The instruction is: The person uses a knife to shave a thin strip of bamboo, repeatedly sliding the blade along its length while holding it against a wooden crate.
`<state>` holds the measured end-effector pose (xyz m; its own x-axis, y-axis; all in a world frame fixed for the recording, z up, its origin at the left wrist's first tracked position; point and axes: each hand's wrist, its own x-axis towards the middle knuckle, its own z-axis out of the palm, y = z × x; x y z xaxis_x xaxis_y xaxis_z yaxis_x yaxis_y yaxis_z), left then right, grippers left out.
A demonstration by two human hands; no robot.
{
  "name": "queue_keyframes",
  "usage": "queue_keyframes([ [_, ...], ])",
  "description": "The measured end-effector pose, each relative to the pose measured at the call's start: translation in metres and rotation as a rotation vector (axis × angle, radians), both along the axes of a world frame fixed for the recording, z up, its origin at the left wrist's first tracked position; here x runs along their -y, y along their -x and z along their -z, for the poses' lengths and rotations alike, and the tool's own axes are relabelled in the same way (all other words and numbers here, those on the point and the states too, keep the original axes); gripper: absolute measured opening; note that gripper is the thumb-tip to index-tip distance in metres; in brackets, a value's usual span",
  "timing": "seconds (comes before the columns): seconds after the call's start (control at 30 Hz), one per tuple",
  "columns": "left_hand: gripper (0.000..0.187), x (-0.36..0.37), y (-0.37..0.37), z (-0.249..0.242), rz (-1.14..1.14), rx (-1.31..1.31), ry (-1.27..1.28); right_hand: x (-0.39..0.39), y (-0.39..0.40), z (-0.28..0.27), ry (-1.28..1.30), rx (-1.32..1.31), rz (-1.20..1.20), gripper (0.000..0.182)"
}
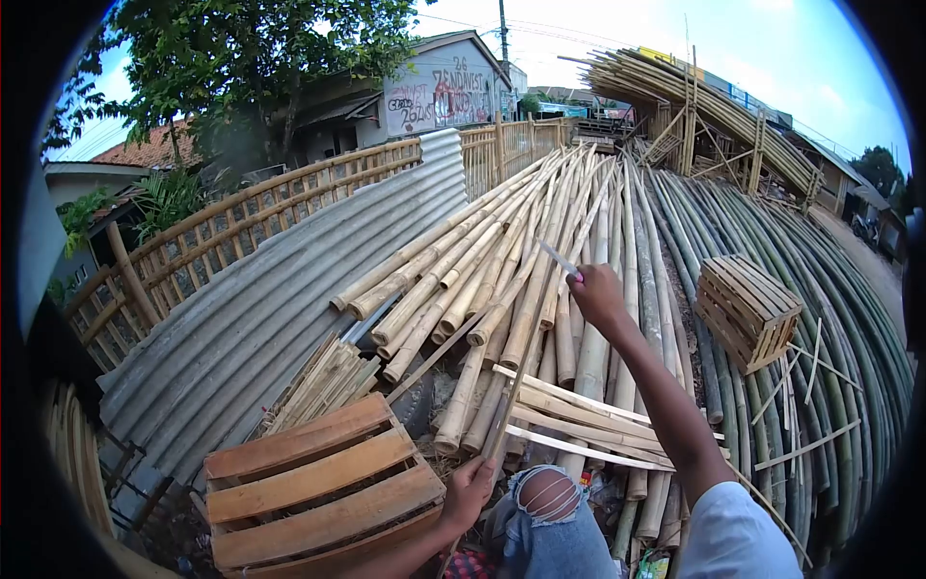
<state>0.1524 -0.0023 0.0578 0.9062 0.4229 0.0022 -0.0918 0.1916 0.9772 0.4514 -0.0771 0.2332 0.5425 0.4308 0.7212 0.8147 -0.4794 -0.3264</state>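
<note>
My right hand [598,294] is closed around the handle of a knife [557,259], its pale blade pointing up and to the left over the bamboo poles. Low in the view, my left hand [468,492] grips a thin bamboo strip [503,425], which slants upward away from me. Beside that strip, several pale split bamboo slats [588,425] lie across the poles, just in front of my knee in torn jeans [550,492]. A slatted wooden crate [328,482] stands to the left of my left hand.
Long dry bamboo poles [521,251] fan out ahead, with green poles [772,232] on the right. Another crate [748,309] rests on those. Corrugated sheeting [309,289] and a bamboo fence [241,222] border the left. A raised pole stack [704,96] stands behind.
</note>
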Motion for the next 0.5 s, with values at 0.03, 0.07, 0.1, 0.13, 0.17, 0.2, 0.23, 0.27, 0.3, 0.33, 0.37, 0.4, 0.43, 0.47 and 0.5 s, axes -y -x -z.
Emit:
queue_keyframes([
  [0.03, 0.035, 0.001, 0.001, -0.002, 0.004, -0.001, -0.001, 0.001, -0.02, -0.011, 0.001, -0.017, 0.04, 0.023],
  [0.07, 0.035, 0.001, 0.001, -0.005, 0.013, -0.011, 0.026, 0.003, -0.024, -0.021, 0.003, -0.032, 0.08, 0.024],
  [0.1, 0.036, 0.001, 0.001, -0.006, 0.021, -0.017, 0.053, 0.005, -0.022, -0.021, 0.002, -0.029, 0.082, 0.024],
  [0.13, 0.036, 0.0, 0.0, -0.006, 0.022, -0.012, 0.054, 0.006, -0.017, -0.019, 0.048, -0.019, 0.042, 0.023],
  [0.17, 0.036, -0.001, 0.0, -0.005, 0.038, -0.012, 0.084, 0.007, -0.008, -0.017, 0.097, -0.008, 0.003, 0.022],
  [0.2, 0.035, -0.001, -0.001, -0.003, 0.055, -0.014, 0.116, 0.008, 0.001, -0.001, 0.196, 0.168, -0.052, 0.019],
  [0.23, 0.035, -0.002, -0.001, -0.001, 0.058, -0.009, 0.121, 0.01, 0.013, 0.012, 0.328, 0.189, -0.136, 0.017],
  [0.27, 0.035, -0.004, -0.001, 0.001, 0.069, -0.01, 0.14, 0.012, 0.026, 0.024, 0.428, 0.182, -0.206, 0.016],
  [0.3, 0.035, -0.005, -0.002, 0.002, 0.081, -0.014, 0.157, 0.011, 0.03, 0.037, 0.454, 0.182, -0.229, 0.015],
  [0.33, 0.035, -0.004, -0.003, 0.003, 0.086, -0.015, 0.154, 0.012, 0.024, 0.043, 0.426, 0.214, -0.261, 0.015],
  [0.37, 0.035, -0.002, -0.003, 0.003, 0.093, -0.006, 0.161, 0.014, 0.021, 0.037, 0.416, 0.239, -0.251, 0.016],
  [0.4, 0.035, -0.001, -0.002, 0.003, 0.099, -0.001, 0.169, 0.014, 0.016, 0.027, 0.407, 0.261, -0.243, 0.016],
  [0.43, 0.035, -0.001, -0.001, 0.003, 0.102, -0.007, 0.169, 0.01, 0.005, 0.018, 0.31, 0.287, -0.168, 0.017],
  [0.47, 0.035, -0.002, 0.0, 0.002, 0.098, -0.007, 0.159, 0.007, -0.011, 0.004, 0.234, 0.271, -0.025, 0.017],
  [0.5, 0.035, -0.002, 0.0, 0.001, 0.093, -0.004, 0.15, 0.006, -0.029, -0.014, 0.144, 0.239, 0.032, 0.019],
])
